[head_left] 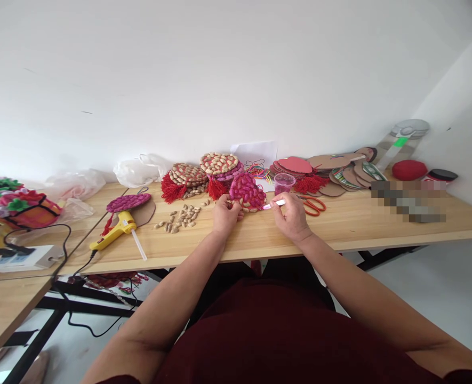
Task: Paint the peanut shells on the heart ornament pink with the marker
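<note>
Between my hands a peanut-covered piece [247, 191] is tilted up on the table, mostly painted magenta, with bare tan peanuts along its lower edge. My left hand [226, 215] grips its lower left edge, fingers closed. In my right hand [290, 217] is a white-handled paintbrush [274, 204], pinched between thumb and fingers. The brush's pinkish tip is at the piece's lower right edge; whether it touches is hard to tell. Just behind my right hand stands a clear plastic cup [284, 184] with pink liquid. Loose peanuts [182, 217] lie left of my left hand.
Orange-handled scissors [313, 206] lie right of my right hand. A yellow glue gun [118, 232], wired toward a power strip [25, 258], rests at left beside a magenta peanut piece [128, 202]. Finished peanut pieces [188, 174] and cardboard shapes [327, 162] line the wall.
</note>
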### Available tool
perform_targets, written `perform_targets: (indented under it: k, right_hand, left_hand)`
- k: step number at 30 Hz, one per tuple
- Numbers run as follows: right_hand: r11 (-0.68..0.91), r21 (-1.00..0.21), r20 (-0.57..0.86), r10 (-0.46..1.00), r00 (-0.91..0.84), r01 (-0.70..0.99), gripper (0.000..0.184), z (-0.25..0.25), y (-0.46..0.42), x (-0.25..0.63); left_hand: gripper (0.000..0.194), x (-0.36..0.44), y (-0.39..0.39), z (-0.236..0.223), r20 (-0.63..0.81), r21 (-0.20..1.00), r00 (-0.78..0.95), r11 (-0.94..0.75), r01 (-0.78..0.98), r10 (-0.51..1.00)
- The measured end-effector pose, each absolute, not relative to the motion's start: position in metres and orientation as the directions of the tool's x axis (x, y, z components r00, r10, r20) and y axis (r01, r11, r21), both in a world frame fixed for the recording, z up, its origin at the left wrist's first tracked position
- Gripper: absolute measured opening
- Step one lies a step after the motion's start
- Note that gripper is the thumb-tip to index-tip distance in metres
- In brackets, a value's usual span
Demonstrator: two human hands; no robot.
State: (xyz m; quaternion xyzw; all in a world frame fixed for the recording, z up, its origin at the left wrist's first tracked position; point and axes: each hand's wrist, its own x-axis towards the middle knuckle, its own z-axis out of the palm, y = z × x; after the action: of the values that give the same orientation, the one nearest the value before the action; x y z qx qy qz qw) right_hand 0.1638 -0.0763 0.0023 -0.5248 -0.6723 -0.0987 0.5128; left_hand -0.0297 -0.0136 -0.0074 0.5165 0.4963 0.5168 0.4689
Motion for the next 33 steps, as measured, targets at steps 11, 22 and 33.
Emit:
perform_targets:
  k: [11, 22, 33]
  right_hand:
    - [0.425, -0.422, 0.789, 0.607, 0.094, 0.801, 0.013, 0.0024, -0.0753, 0.1655]
    - [0.409, -0.433, 0.781, 0.616, 0.108, 0.804, 0.014, 0.0021, -0.0751, 0.1655]
    - [0.44, -0.433, 0.767, 0.638, 0.065, 0.787, 0.014, 0.0045, -0.0769, 0.1629]
  left_hand:
    - [0.013, -0.0303, -0.0135, -0.0067, 0.068, 0.997, -0.027, -0.067, 0.023, 0.997]
    - [0.013, -0.0301, -0.0142, -0.0066, 0.064, 0.998, -0.021, -0.064, 0.023, 0.998]
    - [0.013, -0.0302, -0.0163, -0.004, 0.069, 0.997, -0.021, -0.069, 0.024, 0.997]
